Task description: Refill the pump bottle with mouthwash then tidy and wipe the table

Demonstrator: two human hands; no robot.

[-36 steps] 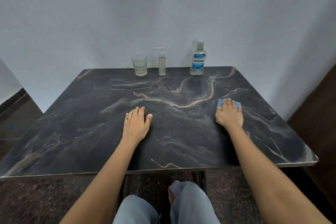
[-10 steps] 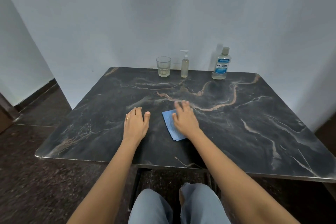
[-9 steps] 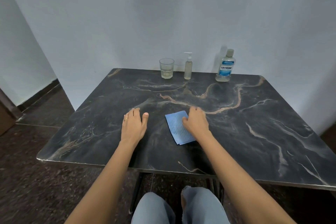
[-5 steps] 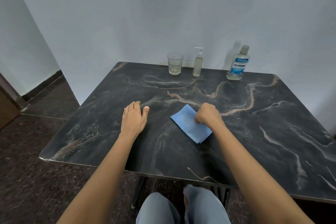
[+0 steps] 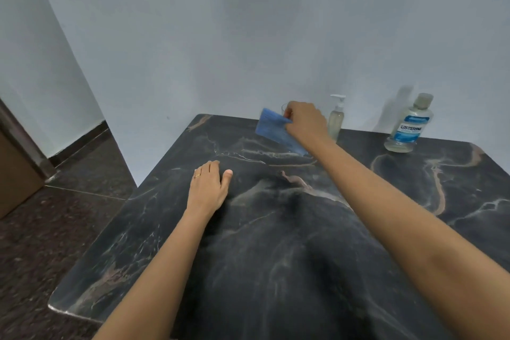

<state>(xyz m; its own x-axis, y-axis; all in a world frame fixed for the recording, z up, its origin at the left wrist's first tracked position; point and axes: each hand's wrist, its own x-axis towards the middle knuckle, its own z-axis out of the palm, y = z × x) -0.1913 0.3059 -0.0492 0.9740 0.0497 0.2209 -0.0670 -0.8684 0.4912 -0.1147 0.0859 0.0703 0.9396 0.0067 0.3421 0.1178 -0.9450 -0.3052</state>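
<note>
Slanting down-right lengthwise, cloth (image 5: 271,127) pinched by right hand (image 5: 306,121).

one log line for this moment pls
stage: wiping table | right hand: pinches blue cloth near far edge, beside pump bottle | left hand: flat on table | mouthwash bottle: upright, far right

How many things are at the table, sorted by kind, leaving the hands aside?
Bottles: 2, the pump bottle and the mouthwash bottle.
Cloths: 1, the blue cloth, gripped by the right hand.
Glasses: 1, the glass, mostly hidden behind that hand.
Total: 4.
</note>
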